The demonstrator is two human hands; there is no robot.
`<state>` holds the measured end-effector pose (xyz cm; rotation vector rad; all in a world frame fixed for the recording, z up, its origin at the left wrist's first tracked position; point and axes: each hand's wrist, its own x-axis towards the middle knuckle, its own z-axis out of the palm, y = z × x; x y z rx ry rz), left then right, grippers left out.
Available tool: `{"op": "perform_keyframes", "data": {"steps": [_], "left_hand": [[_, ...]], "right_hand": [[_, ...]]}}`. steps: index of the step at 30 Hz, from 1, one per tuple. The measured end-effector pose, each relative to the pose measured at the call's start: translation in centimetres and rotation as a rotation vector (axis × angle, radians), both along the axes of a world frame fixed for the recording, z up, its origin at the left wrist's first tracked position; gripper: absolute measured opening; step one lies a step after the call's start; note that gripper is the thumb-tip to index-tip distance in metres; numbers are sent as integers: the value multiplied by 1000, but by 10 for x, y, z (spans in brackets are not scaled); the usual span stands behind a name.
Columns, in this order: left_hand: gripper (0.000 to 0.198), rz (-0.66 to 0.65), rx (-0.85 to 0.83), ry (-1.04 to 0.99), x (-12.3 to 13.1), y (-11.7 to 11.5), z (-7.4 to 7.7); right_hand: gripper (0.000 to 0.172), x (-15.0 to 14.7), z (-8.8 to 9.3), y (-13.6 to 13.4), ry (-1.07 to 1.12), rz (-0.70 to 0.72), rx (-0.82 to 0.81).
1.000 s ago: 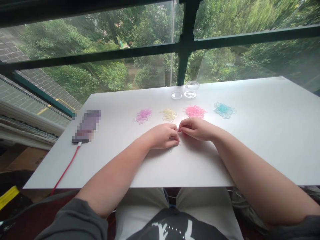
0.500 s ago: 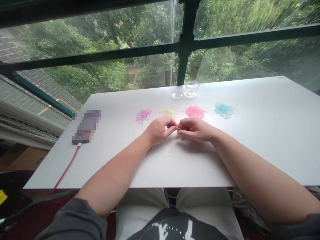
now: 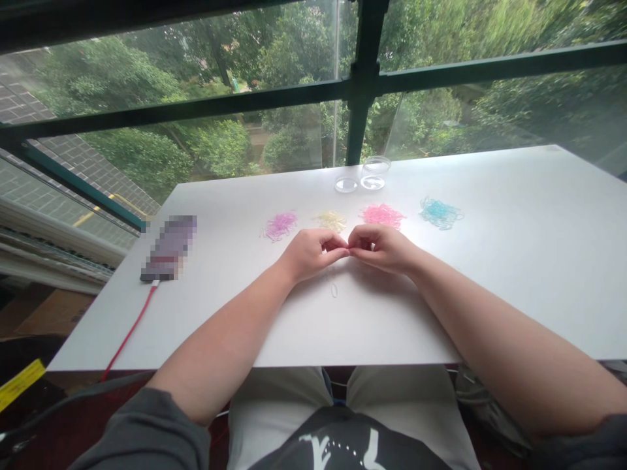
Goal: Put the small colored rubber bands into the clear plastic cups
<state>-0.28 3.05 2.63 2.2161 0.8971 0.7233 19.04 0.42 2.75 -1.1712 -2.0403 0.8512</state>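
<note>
My left hand and my right hand meet fingertip to fingertip above the table. Each pinches with thumb and index finger; whatever is between them is too small and covered to make out. Just below my left thumb shows a thin, pale oval loop, with a faint strand above it; I cannot tell whether it hangs or lies on the table. Beyond my hands are piles of small translucent loop-like pieces: a purple pile, a pale yellow pile, a pink pile and a blue pile.
Round clear dishes stand at the back edge of the white table, close to the window. On the left lies a blurred-out phone, with a red cable running over the front edge.
My right hand has shifted slightly up, and the fingertips of both hands have come closer together. The pale loop stays below my left hand, while the piles are unchanged.
</note>
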Motion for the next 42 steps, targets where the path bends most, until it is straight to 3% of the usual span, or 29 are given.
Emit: {"op": "perform_keyframes", "data": {"steps": [11, 18, 23, 28, 42], "left_hand": [[14, -55, 33, 74, 1, 3, 3], [11, -100, 86, 88, 1, 3, 6], [14, -35, 68, 80, 1, 3, 1], [10, 8, 93, 55, 2, 2, -5], [8, 53, 85, 29, 5, 4, -13]], "right_hand": [[12, 1, 2, 1, -72, -39, 127], [13, 11, 3, 6, 8, -124, 126], [15, 10, 0, 7, -2, -92, 54], [15, 2, -4, 4, -86, -3, 110], [12, 4, -17, 13, -69, -90, 135]]}}
